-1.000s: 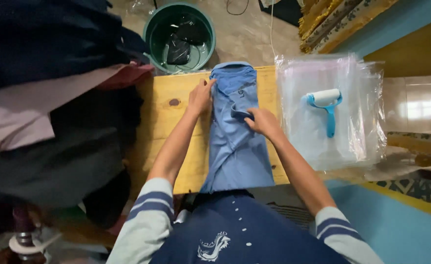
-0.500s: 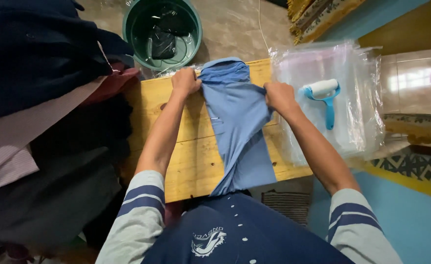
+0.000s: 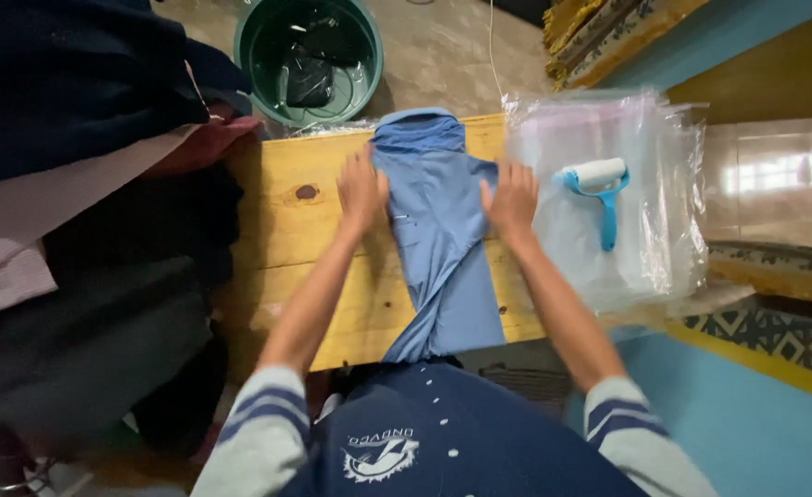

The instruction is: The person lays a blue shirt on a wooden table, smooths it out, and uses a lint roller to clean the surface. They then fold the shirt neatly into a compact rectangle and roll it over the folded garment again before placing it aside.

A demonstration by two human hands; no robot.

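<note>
A light blue shirt (image 3: 438, 239) lies lengthwise on a wooden table (image 3: 291, 230), collar at the far end, its lower end hanging over the near edge. My left hand (image 3: 362, 190) rests flat on the shirt's left edge, fingers spread. My right hand (image 3: 511, 198) lies flat on the shirt's right edge near a folded-in part. Both palms press down on the cloth and grip nothing.
A stack of clear plastic bags (image 3: 608, 202) lies at the table's right with a blue-handled lint roller (image 3: 599, 189) on top. A green bucket (image 3: 309, 57) with dark items stands on the floor beyond. Dark and pale garments (image 3: 74, 184) are piled at the left.
My hands held the shirt's upper part near the collar and lifted it; now both lie flat lower on its sides. The shirt sits flatter on the table.
</note>
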